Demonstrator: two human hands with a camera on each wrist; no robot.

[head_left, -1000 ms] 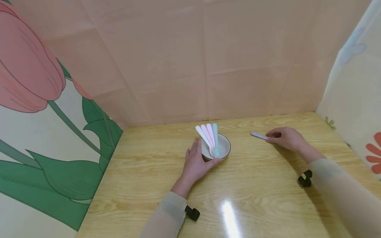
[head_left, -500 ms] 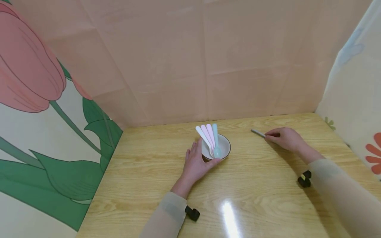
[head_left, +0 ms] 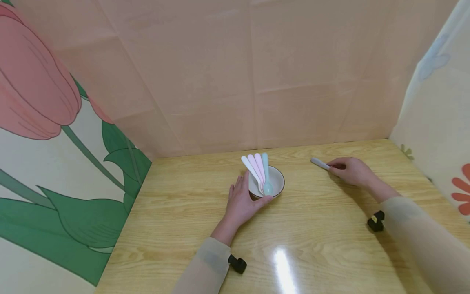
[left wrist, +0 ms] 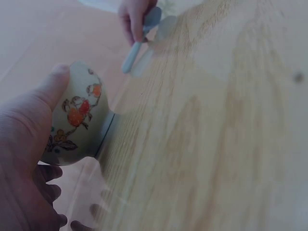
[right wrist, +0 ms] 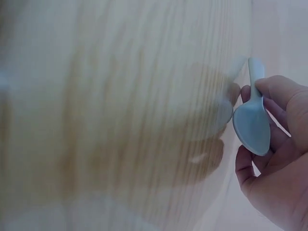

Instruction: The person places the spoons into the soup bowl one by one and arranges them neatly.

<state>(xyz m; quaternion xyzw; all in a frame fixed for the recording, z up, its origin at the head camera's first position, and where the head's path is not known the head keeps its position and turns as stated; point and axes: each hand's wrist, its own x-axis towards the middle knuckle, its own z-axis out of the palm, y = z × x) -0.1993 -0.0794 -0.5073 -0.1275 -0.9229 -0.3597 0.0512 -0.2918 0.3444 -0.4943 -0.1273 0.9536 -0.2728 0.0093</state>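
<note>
A person's two sleeved arms reach across a pale wooden tabletop (head_left: pixel 183 228). Nearest, the left hand (head_left: pixel 242 202) cups the side of one small white bowl (head_left: pixel 277 181) with an orange flower pattern, thumb and fingers curved round its wall. Four pastel plastic spoons (head_left: pixel 258 169) already stand in the bowl, handles fanned out over the far rim: white, two pinkish and one light blue. Farther off and to the right, well apart from the bowl, the right hand (head_left: pixel 350 171) pinches a fifth spoon, a pale blue-grey spoon (head_left: pixel 320 163), its fingers curled round the scoop end while the handle points left toward the bowl, low over the tabletop. Judging by this, most of the gathering looks done: four spoons sit in the bowl and only this one remains outside. Behind stand a plain pink wall and flower-printed side panels (head_left: pixel 47 134).
</note>
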